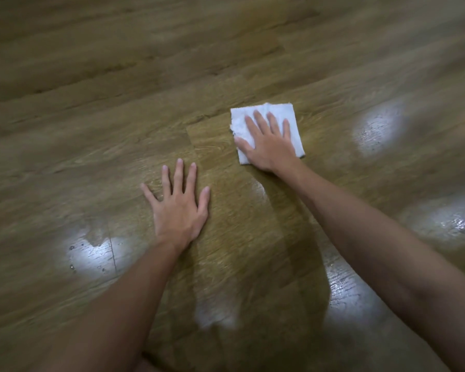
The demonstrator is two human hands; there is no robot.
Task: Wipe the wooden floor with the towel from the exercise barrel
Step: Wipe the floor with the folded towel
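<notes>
The towel (pixel 269 131), a folded white square, lies flat on the floor (pixel 118 76) right of centre in the frame, pinned under the right hand (pixel 267 142). That hand is spread wide, fingers splayed and palm down, pressing rather than gripping; nothing is pinched between the fingers. The towel's upper and right edges show past the fingertips, and its lower left corner sticks out beside the thumb.

The main risk, as I judge it, is the cloth slipping out from under the flat palm. With no fold caught in the fingers, a fast stroke could leave the towel behind or bunch it up, so part of the floor gets skipped. The floor looks wet: bright glare patches sit at lower left, right edge and bottom centre, with what seem to be droplets in them. A damp, glossy surface could also let the bracing hand slide.

The left hand (pixel 179 202) is that brace. It lies open and flat on bare floor just left of and below centre, fingers fanned, holding nothing. It is apart from the towel, lower and to the left of it, with a strip of bare board between.

The frame is blurred toward its edges, and the barrel is not in view.
</notes>
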